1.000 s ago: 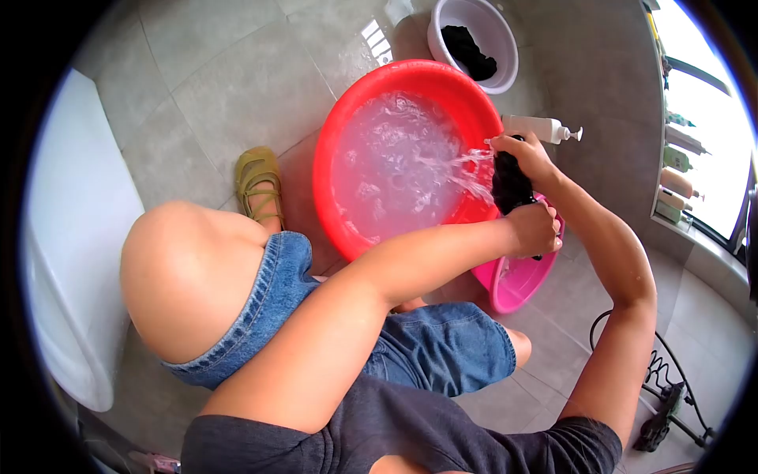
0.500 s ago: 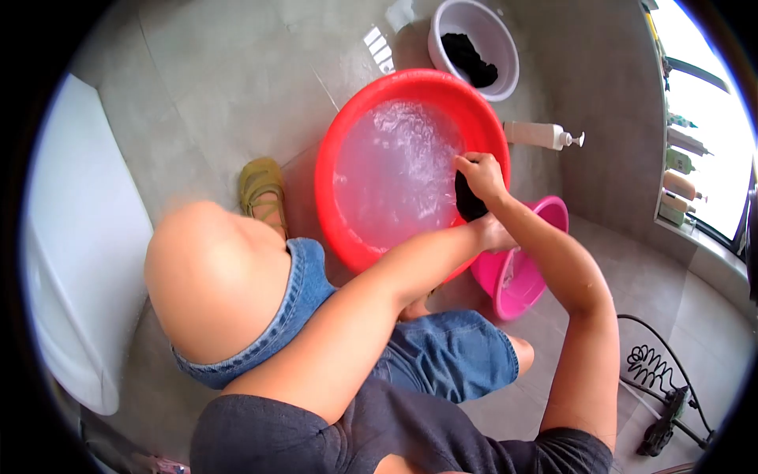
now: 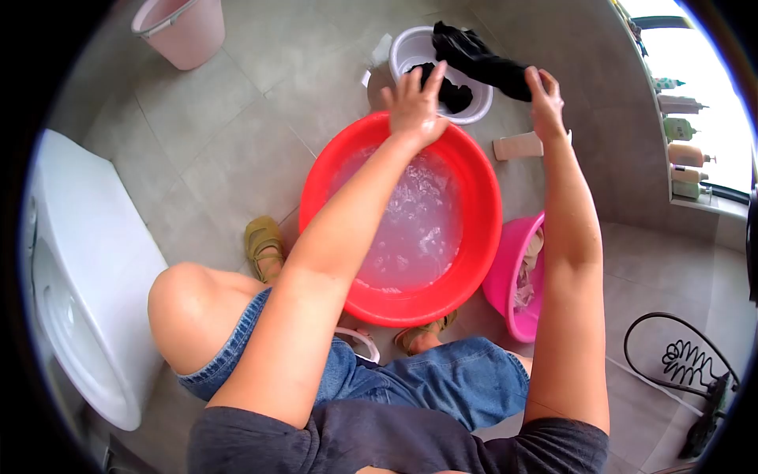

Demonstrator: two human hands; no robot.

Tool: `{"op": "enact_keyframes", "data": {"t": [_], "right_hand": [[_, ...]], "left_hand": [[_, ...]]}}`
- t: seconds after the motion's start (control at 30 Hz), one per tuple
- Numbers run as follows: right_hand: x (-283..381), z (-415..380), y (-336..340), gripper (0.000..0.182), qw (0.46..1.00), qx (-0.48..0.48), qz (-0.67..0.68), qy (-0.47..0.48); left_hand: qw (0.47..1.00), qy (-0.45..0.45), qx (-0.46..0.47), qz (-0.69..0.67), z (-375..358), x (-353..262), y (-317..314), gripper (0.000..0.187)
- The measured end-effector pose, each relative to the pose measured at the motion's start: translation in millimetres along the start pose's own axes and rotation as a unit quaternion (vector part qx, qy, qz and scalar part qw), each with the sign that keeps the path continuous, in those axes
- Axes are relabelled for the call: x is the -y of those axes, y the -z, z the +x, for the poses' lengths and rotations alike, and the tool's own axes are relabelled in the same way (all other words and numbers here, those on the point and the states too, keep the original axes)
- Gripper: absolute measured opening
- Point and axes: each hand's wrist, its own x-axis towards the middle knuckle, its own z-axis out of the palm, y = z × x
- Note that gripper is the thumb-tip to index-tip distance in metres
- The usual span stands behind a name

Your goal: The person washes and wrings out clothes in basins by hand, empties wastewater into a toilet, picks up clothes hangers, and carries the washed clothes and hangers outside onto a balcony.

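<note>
Black cloth point(image 3: 483, 66): stretched out beyond the red basin point(image 3: 483, 221), its loose end over the lavender basin point(image 3: 399, 55); whether it touches that rim cannot be told.
Right hand point(image 3: 546, 103): grasping one end of the black cloth, beyond the red basin and to its right.
Left hand point(image 3: 417, 114): released, fingers spread over the red basin's far rim.
Grip: a hold at one end probably lets a wet cloth swing; steadying its middle with the left hand would give better control.
Height: best kept above both rims, so that neither end catches or drips on the floor point(image 3: 205, 158) around the red basin.
Water point(image 3: 422, 213): cloudy and bubbly, inside the red basin.
Dark bundle point(image 3: 456, 96): in the lavender basin, beyond the red basin, partly screened by the left hand's fingers.
White bottle point(image 3: 517, 147): just right of the red basin, near the right wrist; a low sweep might knock it.
Pink basin point(image 3: 496, 276): right of the red basin on the near side, with pale fabric point(image 3: 530, 265) inside.
Farther off: a pale pink bucket point(image 3: 189, 35) beyond the red basin to its left; a coiled cord point(image 3: 687, 363) well to its right.
</note>
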Motion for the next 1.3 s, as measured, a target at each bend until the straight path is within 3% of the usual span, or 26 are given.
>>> {"op": "enact_keyframes", "data": {"t": [0.03,0.17,0.23,0.3,0.4,0.57,0.63,0.67,0.77,0.87,1.0,1.1,1.23,1.3], "right_hand": [[-29,-2,-9,0.064,0.988,-0.015,-0.152,0.039],[-138,-65,20,0.07,0.977,0.161,-0.139,0.009],[-200,-119,54,0.078,0.961,0.15,-0.232,0.014],[-238,-178,81,0.091,0.928,0.206,-0.299,-0.083],[-274,-211,96,0.079,0.932,0.204,-0.227,-0.196],[-280,-208,80,0.06,0.923,0.181,-0.248,-0.232],[-288,-199,79,0.056,0.926,0.167,-0.24,-0.24],[-295,-195,73,0.054,0.924,0.154,-0.248,-0.246],[-284,-184,99,0.047,0.912,0.173,-0.245,-0.281],[-279,-193,73,0.05,0.901,0.167,-0.264,-0.302],[-251,-196,57,0.054,0.92,0.115,-0.3,-0.224],[-208,-185,89,0.049,0.924,0.135,-0.245,-0.26],[-187,-184,69,0.047,0.943,0.124,-0.269,-0.154],[-166,-173,65,0.043,0.957,0.137,-0.202,-0.159]], "left_hand": [[1.0,0.006,0.021,0.019,-9,27,-2,0.083],[0.961,0.218,0.072,0.157,-70,83,3,0.068],[0.95,0.258,0.087,0.151,-95,96,6,0.07],[0.939,0.295,0.099,0.145,-117,109,17,0.071],[0.93,0.327,0.126,0.107,-157,132,21,0.072],[0.903,0.345,0.25,0.061,-220,160,30,0.068],[0.906,0.344,0.246,-0.011,-233,145,39,0.066],[0.899,0.363,0.228,-0.094,-240,156,36,0.053],[0.748,0.515,0.212,-0.362,-217,126,29,0.046],[0.749,0.525,0.179,-0.364,-209,172,15,0.037],[0.836,0.487,0.119,-0.222,-207,208,24,0.03],[0.838,0.473,0.087,-0.258,-210,165,54,0.028],[0.845,0.459,0.02,-0.274,-218,158,92,0.029],[0.836,0.448,-0.029,-0.314,-217,144,119,0.03]]}}
